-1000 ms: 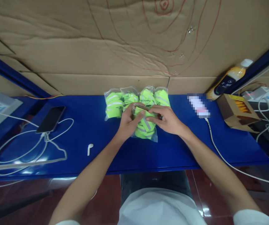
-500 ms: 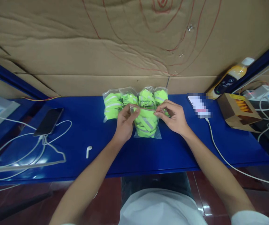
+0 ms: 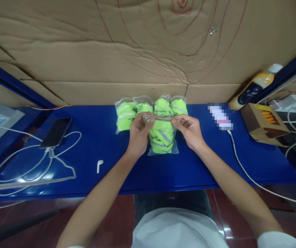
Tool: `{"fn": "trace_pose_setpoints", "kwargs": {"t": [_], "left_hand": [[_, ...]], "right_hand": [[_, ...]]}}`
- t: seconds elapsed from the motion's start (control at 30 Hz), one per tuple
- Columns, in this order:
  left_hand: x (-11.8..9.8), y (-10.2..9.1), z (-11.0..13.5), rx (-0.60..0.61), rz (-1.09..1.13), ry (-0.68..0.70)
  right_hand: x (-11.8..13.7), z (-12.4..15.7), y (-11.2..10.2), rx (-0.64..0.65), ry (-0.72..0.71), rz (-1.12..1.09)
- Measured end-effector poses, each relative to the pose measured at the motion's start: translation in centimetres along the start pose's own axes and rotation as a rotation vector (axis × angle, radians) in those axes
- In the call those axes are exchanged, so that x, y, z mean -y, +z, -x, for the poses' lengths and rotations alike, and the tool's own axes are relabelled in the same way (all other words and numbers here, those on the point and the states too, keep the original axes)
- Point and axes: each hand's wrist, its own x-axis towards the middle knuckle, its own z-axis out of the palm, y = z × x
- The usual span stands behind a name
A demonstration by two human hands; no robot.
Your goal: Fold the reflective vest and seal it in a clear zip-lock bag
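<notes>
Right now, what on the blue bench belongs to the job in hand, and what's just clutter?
In use: left hand and right hand pinching the top of a clear plastic bag of neon-green reflective bands; row of similar filled bags behind.
Lying about: black smartphone, white earbud, white cables, orange drink bottle, brown cardboard box.

Free room and obstacles on the blue tabletop. Centre: left hand and right hand pinch a clear bag, with a row of bags just behind against the cardboard wall, closing the far edge. Left: phone, looped white cables and earbud clutter the surface. Right: a charging cable, a carton and a bottle; bare strip open along the near edge
</notes>
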Motion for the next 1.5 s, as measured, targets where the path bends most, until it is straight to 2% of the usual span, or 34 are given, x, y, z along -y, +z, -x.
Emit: {"fn": "trace_pose_setpoints", "kwargs": {"t": [0.13, 0.3, 0.4, 0.53, 0.6, 0.8, 1.0, 1.1, 1.2, 1.33, 1.5], "left_hand": [[0.3, -0.6, -0.2, 0.019, -0.032, -0.100], [0.5, -0.8, -0.5, -0.011, -0.055, 0.024], [0.7, -0.5, -0.4, -0.047, -0.039, 0.065], [0.7, -0.3, 0.0, -0.098, -0.205, 0.191], [0.7, -0.2, 0.2, -0.124, -0.266, 0.229], [0.9, 0.0, 0.1, -0.015, -0.084, 0.050], [1.4, -0.4, -0.2, -0.026, -0.073, 0.064], [1.3, -0.4, -0.2, -0.025, -0.031, 0.016], [1.2, -0.6, -0.3, -0.024, -0.017, 0.026], [1.3, -0.7, -0.5, -0.085, -0.027, 0.077], [1.5, -0.8, -0.5, -0.145, -0.012, 0.060]], "right_hand": [[-0.2, -0.1, 0.2, -0.105, 0.018, -0.053], [0.1, -0.5, 0.3, -0.151, -0.039, -0.062], [0.5, -0.5, 0.1, -0.134, -0.090, -0.051], [0.5, 0.1, 0.2, -0.014, 0.045, -0.031], [0.3, 0.4, 0.5, -0.008, 0.112, -0.074], [-0.3, 0.7, 1.3, -0.152, 0.138, -0.214], [-0.2, 0.3, 1.2, -0.136, 0.197, -0.315], [-0.3, 0.2, 0.9, -0.155, 0.181, -0.283], [-0.3, 0.2, 0.7, -0.172, 0.166, -0.245], [-0.2, 0.3, 0.8, -0.161, 0.147, -0.215], [-0.3, 0.3, 0.4, -0.135, 0.197, -0.237]]}}
